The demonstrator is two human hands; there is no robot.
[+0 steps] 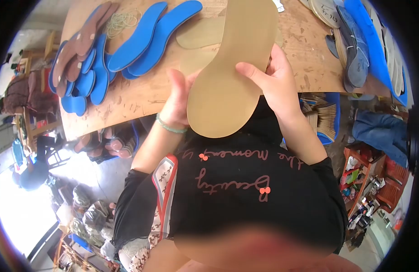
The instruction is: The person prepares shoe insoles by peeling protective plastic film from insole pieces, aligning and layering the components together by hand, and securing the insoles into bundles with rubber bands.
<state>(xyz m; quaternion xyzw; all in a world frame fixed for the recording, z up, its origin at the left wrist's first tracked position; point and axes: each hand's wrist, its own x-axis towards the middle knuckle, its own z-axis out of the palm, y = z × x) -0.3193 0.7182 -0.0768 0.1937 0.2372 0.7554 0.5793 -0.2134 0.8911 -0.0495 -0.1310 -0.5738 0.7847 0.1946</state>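
Note:
A large tan insole-shaped sheet [227,86] is held up over the table's near edge, its wide rounded end toward my body. My left hand [177,99] is at its left edge, thumb raised and apart, the other fingers hidden behind the sheet. On the right edge, my right hand [277,81] grips the sheet, with the thumb on its top face and fingers behind. Behind the held sheet, another tan piece [198,34] lies flat on the wooden table [141,95].
Blue insoles [150,45] and brown ones [78,45] lie at the table's left, beside rubber bands [123,22]. Dark tied insoles [356,59] and a blue bin [370,41] stand at the right. Below the table edge, a blue crate [332,118] holds stacked pieces.

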